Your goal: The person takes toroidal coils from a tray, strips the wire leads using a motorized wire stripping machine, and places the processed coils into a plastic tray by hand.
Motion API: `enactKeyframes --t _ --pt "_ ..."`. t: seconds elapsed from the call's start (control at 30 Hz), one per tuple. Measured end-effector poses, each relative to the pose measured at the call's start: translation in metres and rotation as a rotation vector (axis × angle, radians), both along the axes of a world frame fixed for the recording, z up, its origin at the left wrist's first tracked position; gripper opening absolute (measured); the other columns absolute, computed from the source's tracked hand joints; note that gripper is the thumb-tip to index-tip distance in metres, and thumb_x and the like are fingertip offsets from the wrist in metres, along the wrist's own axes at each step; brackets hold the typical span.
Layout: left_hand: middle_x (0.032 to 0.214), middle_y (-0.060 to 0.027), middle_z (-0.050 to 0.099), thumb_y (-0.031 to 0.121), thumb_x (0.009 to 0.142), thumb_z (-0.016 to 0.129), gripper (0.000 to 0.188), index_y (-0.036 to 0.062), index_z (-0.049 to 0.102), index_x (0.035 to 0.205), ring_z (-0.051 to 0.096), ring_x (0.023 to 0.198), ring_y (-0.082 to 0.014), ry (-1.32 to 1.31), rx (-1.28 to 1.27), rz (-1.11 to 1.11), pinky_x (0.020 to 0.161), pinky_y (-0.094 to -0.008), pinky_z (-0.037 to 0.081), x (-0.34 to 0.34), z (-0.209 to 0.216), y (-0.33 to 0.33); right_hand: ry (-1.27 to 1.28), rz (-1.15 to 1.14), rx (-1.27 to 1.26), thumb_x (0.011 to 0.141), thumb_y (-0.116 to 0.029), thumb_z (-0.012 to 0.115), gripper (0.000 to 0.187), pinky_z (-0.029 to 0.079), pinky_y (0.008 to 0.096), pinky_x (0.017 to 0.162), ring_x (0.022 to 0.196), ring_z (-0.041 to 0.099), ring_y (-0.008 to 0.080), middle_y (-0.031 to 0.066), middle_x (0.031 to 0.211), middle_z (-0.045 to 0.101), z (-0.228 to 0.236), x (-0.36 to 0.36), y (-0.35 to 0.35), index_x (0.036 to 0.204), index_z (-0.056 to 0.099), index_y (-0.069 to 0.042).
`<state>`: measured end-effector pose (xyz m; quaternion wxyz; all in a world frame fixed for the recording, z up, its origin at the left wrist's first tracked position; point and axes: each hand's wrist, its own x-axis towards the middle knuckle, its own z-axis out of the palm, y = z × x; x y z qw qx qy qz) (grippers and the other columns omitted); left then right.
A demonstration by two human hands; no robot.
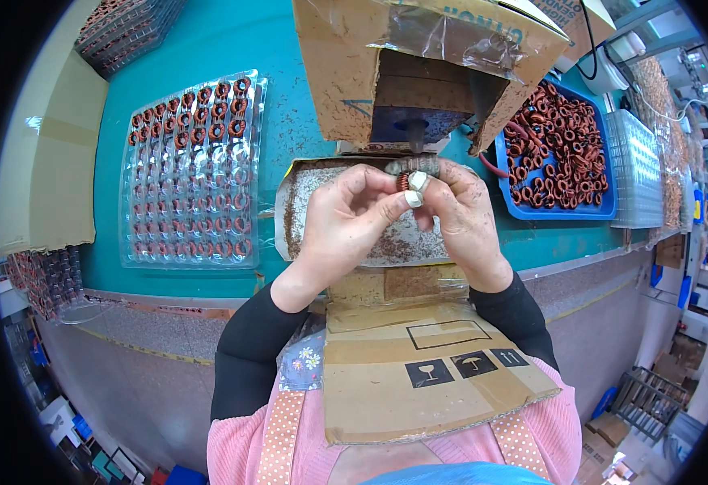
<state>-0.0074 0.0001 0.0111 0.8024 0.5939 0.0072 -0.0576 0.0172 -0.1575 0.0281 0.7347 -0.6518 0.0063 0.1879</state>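
Observation:
Both my hands meet over a worn metal plate (329, 242) in front of a cardboard-shrouded machine (418, 73). My left hand (346, 226) and my right hand (463, 214) pinch one small copper-wound ring coil (403, 179) between taped fingertips, just below the machine's dark spindle (415, 133). The coil is mostly hidden by my fingers. A clear plastic tray (192, 174) with coils in its top and bottom rows lies to the left. To the right a blue tray (560, 153) is heaped with several loose coils.
A cardboard sheet (418, 364) covers my lap at the bench edge. Stacked trays of coils (123, 28) sit at the far left, another stack (42, 279) at the near left. Clear trays (637, 166) stand right of the blue tray. Crates lie on the floor at right.

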Motion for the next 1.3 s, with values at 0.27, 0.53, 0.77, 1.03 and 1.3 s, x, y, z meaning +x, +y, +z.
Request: enactKeyframes --t 0.27,0.53,0.77,1.03,1.3 --pt "0.070 -0.0047 0.059 0.014 0.072 0.076 0.017 0.0044 0.065 0.081 0.060 0.063 -0.0153 -0.608 0.969 0.178 0.056 -0.0280 0.048 0.009 0.010 0.010 0.008 0.124 -0.127 0.091 -0.027 0.059 0.028 0.043 0.0190 0.057 0.065 0.054 0.0045 0.0008 0.076 0.059 0.003 0.004 -0.003 0.093 0.062 0.000" --pt "0.078 -0.0024 0.060 0.015 0.077 0.075 0.022 0.0004 0.066 0.092 0.058 0.070 -0.0089 -0.159 0.452 -0.033 0.063 -0.0246 0.048 0.011 -0.001 0.007 0.131 0.072 -0.047 0.091 -0.026 0.058 0.027 0.042 0.0181 0.053 0.060 0.056 0.0060 0.0019 0.076 0.061 0.011 0.006 -0.004 0.095 0.059 0.001" --pt "0.088 -0.0030 0.064 0.010 0.086 0.066 0.015 -0.0018 0.064 0.096 0.056 0.079 -0.0054 0.133 -0.075 -0.111 0.070 -0.0206 0.046 0.007 -0.005 0.002 0.115 -0.023 -0.093 0.085 -0.023 0.063 0.025 0.034 0.0196 0.046 0.052 0.045 0.0043 0.0001 0.063 0.054 -0.001 0.006 -0.005 0.084 0.058 0.001" --pt "0.087 -0.0023 0.064 0.010 0.086 0.067 0.014 -0.0014 0.064 0.093 0.055 0.079 -0.0054 0.117 -0.134 -0.120 0.071 -0.0204 0.045 0.012 -0.003 0.001 0.147 -0.083 0.041 0.084 -0.019 0.062 0.020 0.032 0.0183 0.044 0.051 0.044 0.0039 0.0003 0.065 0.053 0.008 0.007 0.000 0.083 0.059 0.001" --pt "0.088 -0.0041 0.065 0.010 0.086 0.067 0.016 -0.0033 0.064 0.095 0.057 0.081 -0.0066 0.087 -0.136 -0.105 0.073 -0.0214 0.046 0.017 -0.004 0.001 0.110 -0.113 0.032 0.086 -0.017 0.057 0.018 0.031 0.0193 0.043 0.049 0.042 0.0033 -0.0012 0.061 0.051 0.005 0.008 0.005 0.083 0.058 0.000"
